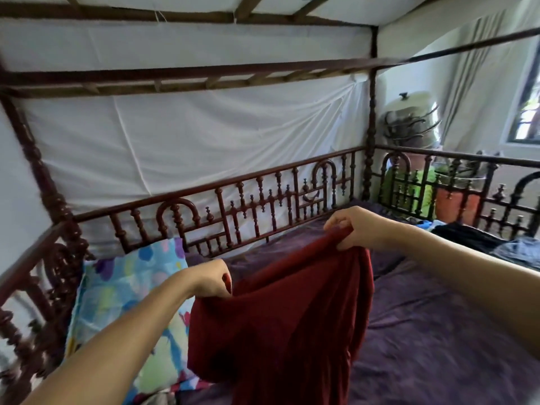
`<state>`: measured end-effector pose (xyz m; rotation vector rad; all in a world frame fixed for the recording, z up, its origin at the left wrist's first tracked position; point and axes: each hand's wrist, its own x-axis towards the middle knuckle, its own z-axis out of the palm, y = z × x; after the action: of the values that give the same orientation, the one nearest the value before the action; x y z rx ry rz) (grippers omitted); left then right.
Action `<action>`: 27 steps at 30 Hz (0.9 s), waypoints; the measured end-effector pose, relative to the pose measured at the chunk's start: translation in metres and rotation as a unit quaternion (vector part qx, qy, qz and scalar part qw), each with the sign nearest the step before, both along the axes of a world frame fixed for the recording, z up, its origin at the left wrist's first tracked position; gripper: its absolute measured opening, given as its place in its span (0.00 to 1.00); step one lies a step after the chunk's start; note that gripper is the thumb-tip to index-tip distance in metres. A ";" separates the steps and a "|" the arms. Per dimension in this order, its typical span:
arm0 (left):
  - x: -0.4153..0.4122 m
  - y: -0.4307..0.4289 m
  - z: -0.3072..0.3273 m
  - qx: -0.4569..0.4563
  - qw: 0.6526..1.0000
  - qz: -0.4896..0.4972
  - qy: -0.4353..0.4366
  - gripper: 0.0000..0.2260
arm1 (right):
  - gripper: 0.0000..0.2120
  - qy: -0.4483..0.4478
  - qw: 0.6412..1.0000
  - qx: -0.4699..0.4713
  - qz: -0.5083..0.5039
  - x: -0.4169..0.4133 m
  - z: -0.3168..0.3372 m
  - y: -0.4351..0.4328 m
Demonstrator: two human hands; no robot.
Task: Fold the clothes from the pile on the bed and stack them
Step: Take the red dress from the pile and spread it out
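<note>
Soft daylight, moderately bright, came from the window [526,119] at upper right, itself overbright in places; the white cloth [175,147] reflected it evenly. Lower folds of the red garment [271,331] lay in deep shadow. Wide-angle distortion bowed the canopy beams [204,72], and blur smeared the frame's left and right edges.

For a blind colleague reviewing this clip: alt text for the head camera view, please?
A person's left hand and right hand grip the top edge of a dark red cloth garment, lifted over a purple bedsheet. A pastel patterned pillow lies at left by the carved dark wooden bed rail; a pile of dark clothes sits far right.
</note>
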<state>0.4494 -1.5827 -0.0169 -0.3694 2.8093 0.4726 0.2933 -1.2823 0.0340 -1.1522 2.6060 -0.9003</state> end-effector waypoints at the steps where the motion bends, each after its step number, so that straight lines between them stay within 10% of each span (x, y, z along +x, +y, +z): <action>1: -0.002 0.001 -0.003 -0.016 1.000 0.001 -0.001 0.09 | 0.18 0.083 0.995 0.054 -0.009 -0.003 -0.001 0.007; 5: -0.005 0.008 -0.024 0.178 0.979 0.063 0.072 0.11 | 0.04 0.253 0.953 0.158 -0.060 -0.006 -0.014 0.025; 13: -0.022 0.059 -0.002 0.627 0.736 0.169 0.193 0.12 | 0.03 0.120 0.980 -0.078 -0.137 -0.006 -0.013 0.033; 18: -0.019 0.045 0.069 0.235 0.956 -0.018 0.175 0.13 | 0.09 0.051 0.968 -0.209 -0.126 0.004 0.010 0.033; 27: -0.001 -0.032 0.135 0.098 0.839 0.145 0.515 0.08 | 0.19 0.074 0.990 0.119 0.008 0.028 0.045 -0.014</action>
<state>0.4484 -1.6147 0.1178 -0.6491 3.6586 1.3688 0.3216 -1.2962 0.0794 -1.2129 2.7236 -0.4998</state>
